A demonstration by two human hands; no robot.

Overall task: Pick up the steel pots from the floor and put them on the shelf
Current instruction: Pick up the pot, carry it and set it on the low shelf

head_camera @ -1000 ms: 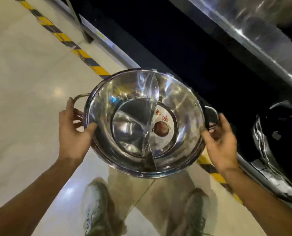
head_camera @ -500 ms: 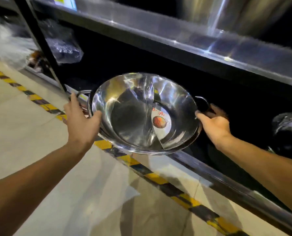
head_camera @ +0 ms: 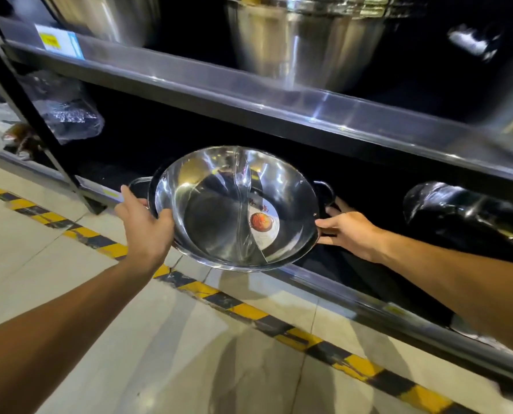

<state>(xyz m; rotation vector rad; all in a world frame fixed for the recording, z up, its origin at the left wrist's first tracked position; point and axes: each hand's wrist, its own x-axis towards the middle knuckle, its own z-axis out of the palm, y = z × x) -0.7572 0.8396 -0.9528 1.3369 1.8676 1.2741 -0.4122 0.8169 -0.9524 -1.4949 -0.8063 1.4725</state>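
A wide, shallow steel pot (head_camera: 219,216) with a curved divider and a round red label inside is held level between both hands. My left hand (head_camera: 143,222) grips its left rim beside the loop handle. My right hand (head_camera: 349,231) holds the right rim under the other handle. The pot hangs over the front edge of the dark bottom shelf (head_camera: 353,297), its far half inside the opening. The shelf floor beneath it is too dark to make out.
A steel upper shelf (head_camera: 249,94) carries large steel pots (head_camera: 303,40) just above the opening. A plastic-wrapped dark pot (head_camera: 464,213) sits on the bottom shelf to the right. A wrapped item (head_camera: 69,115) lies left. Yellow-black tape (head_camera: 243,312) lines the tiled floor.
The pot has moved up from over the floor and forward into the bottom shelf opening, levelling out. Both hands kept their hold on its rim. My view has lifted toward the shelves.
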